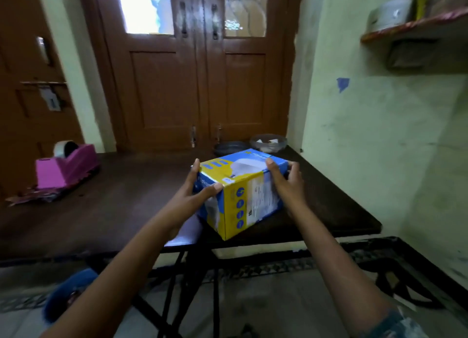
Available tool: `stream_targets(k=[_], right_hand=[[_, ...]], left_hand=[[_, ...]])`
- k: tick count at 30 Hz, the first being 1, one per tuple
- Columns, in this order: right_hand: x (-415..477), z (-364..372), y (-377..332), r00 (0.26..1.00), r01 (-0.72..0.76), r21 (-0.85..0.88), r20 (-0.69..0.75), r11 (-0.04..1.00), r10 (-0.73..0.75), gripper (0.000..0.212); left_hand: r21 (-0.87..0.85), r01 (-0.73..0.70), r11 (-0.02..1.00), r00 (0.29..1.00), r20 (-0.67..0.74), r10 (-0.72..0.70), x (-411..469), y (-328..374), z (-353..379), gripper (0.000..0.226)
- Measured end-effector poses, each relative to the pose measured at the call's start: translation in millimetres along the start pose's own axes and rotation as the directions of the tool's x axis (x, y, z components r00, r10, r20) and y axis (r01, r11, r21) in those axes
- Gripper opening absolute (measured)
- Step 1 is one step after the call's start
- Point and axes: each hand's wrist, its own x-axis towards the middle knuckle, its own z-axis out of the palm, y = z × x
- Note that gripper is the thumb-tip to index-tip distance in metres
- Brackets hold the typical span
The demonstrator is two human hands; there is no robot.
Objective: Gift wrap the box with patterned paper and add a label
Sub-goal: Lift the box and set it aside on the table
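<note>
A blue and yellow printed cardboard box (243, 196) is at the near right part of the dark table (121, 206). My left hand (195, 193) grips its left side, thumb over the near top edge. My right hand (286, 183) holds its right side, fingers curled round the far corner. A white sheet of paper (187, 232) lies partly under the box and my left wrist at the table's front edge. Patterned pink paper (38, 196) lies at the far left under a pink tape dispenser (67, 167) with a roll of tape.
A dark dish (229, 148) and a clear glass bowl (268, 143) stand at the back of the table by the brown double door. A wall closes the right side, with a shelf (415, 29) high up. A blue slipper (68, 292) lies on the floor.
</note>
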Motion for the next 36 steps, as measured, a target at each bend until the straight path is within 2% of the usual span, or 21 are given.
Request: stream_targets(k=[3, 7, 10, 13, 20, 23, 25, 27, 30, 33, 36], right_hand=[[8, -41, 7, 0.999, -0.027, 0.106, -0.036, 0.994, 0.031, 0.049], [16, -78, 15, 0.989, -0.057, 0.101, -0.131, 0.993, 0.07, 0.048], [20, -95, 21, 0.974, -0.061, 0.097, -0.214, 0.993, 0.081, 0.05], [22, -107, 24, 0.964, -0.064, 0.099, -0.252, 0.993, 0.088, 0.052], [20, -124, 22, 0.96, -0.05, 0.096, -0.269, 0.994, 0.075, 0.049], [8, -127, 10, 0.929, 0.068, 0.034, -0.367, 0.997, -0.051, 0.054], [-8, -113, -2, 0.915, 0.184, 0.039, -0.371, 0.982, -0.157, 0.048], [-27, -86, -18, 0.92, 0.266, 0.084, -0.319, 0.96, -0.227, 0.047], [-53, -28, -41, 0.94, 0.332, 0.186, -0.141, 0.925, -0.309, 0.054], [-69, 37, -53, 0.934, 0.323, 0.266, 0.064, 0.908, -0.351, 0.056], [-75, 101, -63, 0.913, 0.25, 0.307, 0.241, 0.918, -0.329, 0.043]], left_hand=[[-0.058, -0.003, 0.998, 0.998, 0.06, 0.007, 28, -3, 31, 0.076], [-0.093, 0.046, 0.995, 0.989, 0.147, -0.032, 58, -11, 70, 0.061], [-0.103, 0.056, 0.993, 0.975, 0.219, -0.033, 71, -12, 90, 0.061], [-0.106, 0.051, 0.993, 0.959, 0.281, -0.019, 76, -9, 103, 0.073], [-0.149, -0.013, 0.989, 0.942, 0.329, 0.062, 77, -8, 107, 0.06], [-0.121, -0.03, 0.992, 0.964, 0.259, 0.06, 76, -5, 89, 0.074], [-0.078, -0.066, 0.995, 0.978, 0.193, 0.08, 75, -4, 67, 0.062], [-0.033, -0.121, 0.992, 0.982, 0.143, 0.124, 68, 0, 43, 0.041], [0.03, -0.226, 0.974, 0.974, -0.022, 0.227, 52, 5, 0, 0.028], [0.138, -0.266, 0.954, 0.934, -0.206, 0.29, 35, 5, -54, 0.022], [0.279, -0.213, 0.937, 0.895, -0.329, 0.301, 13, 3, -115, 0.018]])
